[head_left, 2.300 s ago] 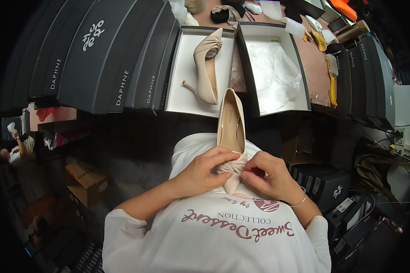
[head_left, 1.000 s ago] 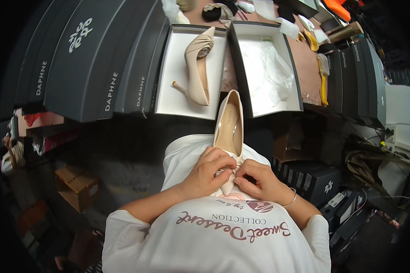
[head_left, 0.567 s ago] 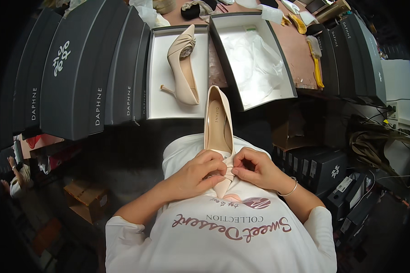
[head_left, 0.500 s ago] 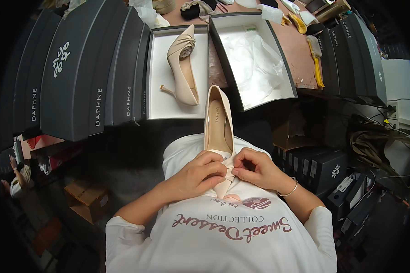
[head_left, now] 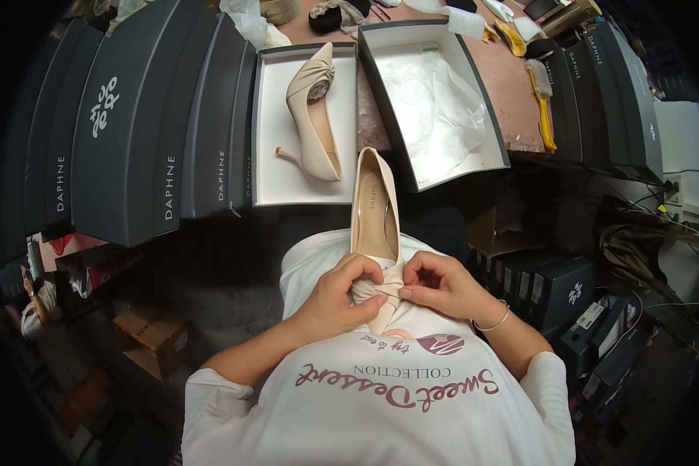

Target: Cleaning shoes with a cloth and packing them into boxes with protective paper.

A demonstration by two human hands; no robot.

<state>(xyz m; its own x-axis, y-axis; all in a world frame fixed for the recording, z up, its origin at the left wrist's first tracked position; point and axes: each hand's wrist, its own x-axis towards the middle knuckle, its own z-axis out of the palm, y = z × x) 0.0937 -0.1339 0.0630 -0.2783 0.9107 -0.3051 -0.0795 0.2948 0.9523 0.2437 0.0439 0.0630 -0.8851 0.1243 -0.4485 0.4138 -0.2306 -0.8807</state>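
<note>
A beige pointed high-heeled shoe (head_left: 374, 213) rests on my lap and belly, its toe toward me and its heel end near the shoebox. At the pleated knot over its toe, my left hand (head_left: 335, 295) grips the left side, index finger on the upper edge and thumb on the folds. My right hand (head_left: 448, 291) pinches the knot's right side between thumb and index finger. White stuffing shows inside the toe opening. The matching beige shoe (head_left: 315, 140) lies on its side in an open white-lined shoebox (head_left: 272, 182), with crumpled dark filling in its toe.
A second open box (head_left: 412, 177) holds white tissue paper. Dark shoeboxes (head_left: 132, 147) stand in a row at left; more (head_left: 610, 116) stand at right. A yellow-handled brush (head_left: 542, 105) lies on the pink table. On the floor is a brown carton (head_left: 149, 346). Another person's hand (head_left: 29, 283) shows far left.
My left hand's index finger and thumb have spread apart, baring more of the pleated knot. My right hand keeps its pinch, almost in the same place. The view has shifted slightly.
</note>
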